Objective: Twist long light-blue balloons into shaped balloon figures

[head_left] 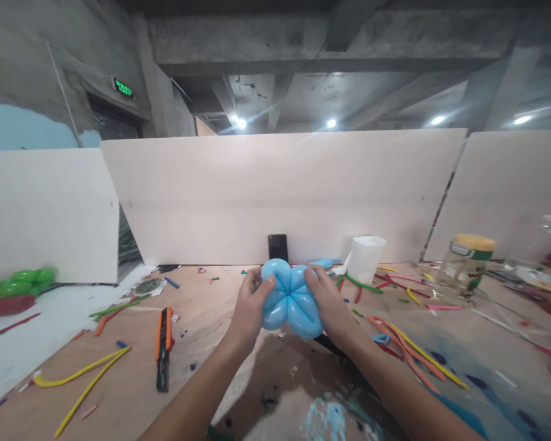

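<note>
A blue balloon flower [288,293] is held up in front of the body, above the near middle of the bench [202,324]. It is made up of several plump, rounded lobes in bright sky blue, which are gathered into a tight pinch at the centre. Fine creases are drawn outward from this point, and each lobe is left smooth and taut. Pale highlights are thrown on the glossy skin, most clearly along the upper-left and lower lobes, while deeper blue is seen in the folds between them.

The flower is gripped from both sides. Its left edge is grasped by the left hand [248,306], with the thumb laid over the front; its upper-right lobe is clasped by the right hand [330,303]. The fingers behind the balloon are partly hidden, so their exact placement cannot be told.

Beyond the flower, a dark phone [278,247] is propped against a white board [280,190]. To the right, a white paper roll [367,260] is stood upright; to the left, an orange-and-black tool [163,349] and a bent yellow strip [57,381] are laid flat.
</note>
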Demonstrator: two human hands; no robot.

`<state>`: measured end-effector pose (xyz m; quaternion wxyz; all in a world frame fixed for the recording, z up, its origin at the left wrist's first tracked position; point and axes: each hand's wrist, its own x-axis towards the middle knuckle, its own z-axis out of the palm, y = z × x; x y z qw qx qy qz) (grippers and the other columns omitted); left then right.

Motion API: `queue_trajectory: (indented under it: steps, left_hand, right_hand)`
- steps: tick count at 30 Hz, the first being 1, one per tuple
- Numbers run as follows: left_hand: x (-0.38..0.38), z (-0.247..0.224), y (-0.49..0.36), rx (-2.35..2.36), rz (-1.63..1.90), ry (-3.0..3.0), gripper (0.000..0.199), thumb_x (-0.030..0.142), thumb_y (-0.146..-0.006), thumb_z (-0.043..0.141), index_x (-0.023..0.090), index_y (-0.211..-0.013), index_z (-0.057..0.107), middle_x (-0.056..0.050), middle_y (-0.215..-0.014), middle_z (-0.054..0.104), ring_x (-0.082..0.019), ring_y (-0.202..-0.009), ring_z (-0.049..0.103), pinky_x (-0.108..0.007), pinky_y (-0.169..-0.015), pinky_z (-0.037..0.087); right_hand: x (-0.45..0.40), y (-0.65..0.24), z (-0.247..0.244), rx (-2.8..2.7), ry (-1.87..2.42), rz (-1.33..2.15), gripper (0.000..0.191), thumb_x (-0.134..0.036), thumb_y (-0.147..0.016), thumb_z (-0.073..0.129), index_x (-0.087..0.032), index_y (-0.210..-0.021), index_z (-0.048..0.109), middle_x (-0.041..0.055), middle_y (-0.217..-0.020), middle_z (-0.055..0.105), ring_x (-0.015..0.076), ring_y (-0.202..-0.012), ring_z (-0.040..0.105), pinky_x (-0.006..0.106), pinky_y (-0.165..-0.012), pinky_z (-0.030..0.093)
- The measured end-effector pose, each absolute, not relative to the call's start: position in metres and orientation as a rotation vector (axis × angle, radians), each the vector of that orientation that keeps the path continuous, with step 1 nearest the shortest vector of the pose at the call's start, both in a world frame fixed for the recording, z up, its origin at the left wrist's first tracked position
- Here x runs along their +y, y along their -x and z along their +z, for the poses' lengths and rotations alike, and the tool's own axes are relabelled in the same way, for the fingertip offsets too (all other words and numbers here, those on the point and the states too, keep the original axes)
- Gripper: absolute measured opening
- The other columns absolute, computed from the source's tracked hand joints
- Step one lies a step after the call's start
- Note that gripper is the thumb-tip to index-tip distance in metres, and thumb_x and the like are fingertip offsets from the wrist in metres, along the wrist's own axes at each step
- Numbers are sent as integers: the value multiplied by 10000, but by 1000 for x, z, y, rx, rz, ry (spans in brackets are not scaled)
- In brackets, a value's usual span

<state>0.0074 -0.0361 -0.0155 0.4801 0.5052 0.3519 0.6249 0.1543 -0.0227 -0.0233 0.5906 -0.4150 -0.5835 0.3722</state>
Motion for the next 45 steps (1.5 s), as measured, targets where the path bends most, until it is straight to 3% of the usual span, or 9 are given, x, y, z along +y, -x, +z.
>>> queue_trajectory:
  steps: [7, 17, 27, 32, 35, 41, 45]
  left_hand:
    - [-35, -18, -6, 810, 1507, -1224, 271, 365, -784, 579, 176, -973, 540, -45, -911, 587, -203, -868, 570, -298, -743, 432]
    - [-35, -15, -6, 887, 1533, -1299, 262, 402, -782, 589, 170, -895, 545, -18, -843, 544, -173, -820, 527, -280, -737, 420]
    - [-37, -14, -6, 907, 1538, -1268, 322, 473, -785, 587, 169, -871, 524, -15, -809, 553, -170, -780, 547, -279, -704, 431]
    - [-38, -13, -4, 832, 1513, -1270, 407, 438, -800, 588, 223, -1132, 493, -42, -974, 588, -197, -897, 573, -289, -753, 452]
    - [-38, -13, -1, 805, 1542, -1343, 391, 413, -798, 603, 245, -1141, 521, -38, -1056, 584, -191, -958, 563, -267, -790, 448]
    - [-37, -15, -2, 788, 1589, -1305, 345, 432, -770, 628, 196, -1011, 557, -50, -971, 627, -180, -819, 599, -263, -710, 462]
    - [-40, -14, -5, 797, 1611, -1256, 430, 434, -770, 626, 223, -1133, 535, -46, -972, 627, -170, -806, 596, -264, -716, 467]
  right_hand:
    - [-25, -154, -24, -1370, 924, 877, 375, -553, -838, 448, -261, -1047, 556, 26, -990, 607, 248, -1002, 534, 394, -899, 414]
    - [-30, -155, -22, -1346, 857, 931, 260, -385, -809, 452, -236, -1002, 544, 12, -909, 582, 228, -909, 528, 354, -840, 412]
    - [-32, -153, -21, -1370, 917, 845, 341, -485, -828, 487, -223, -1041, 537, 28, -909, 593, 244, -953, 551, 368, -859, 436]
    - [-32, -154, -23, -1375, 918, 825, 365, -510, -811, 515, -207, -1012, 546, 39, -924, 618, 249, -930, 564, 367, -825, 455]
    - [-35, -152, -20, -1384, 922, 754, 393, -511, -810, 521, -214, -1065, 553, 46, -1007, 621, 244, -961, 559, 366, -860, 433]
    - [-41, -147, -14, -1401, 917, 696, 393, -500, -839, 491, -236, -1123, 558, 52, -1117, 606, 244, -1031, 537, 380, -916, 401]
    - [-38, -149, -18, -1368, 920, 687, 392, -525, -849, 449, -226, -1067, 578, 56, -1079, 616, 245, -1014, 543, 379, -904, 405]
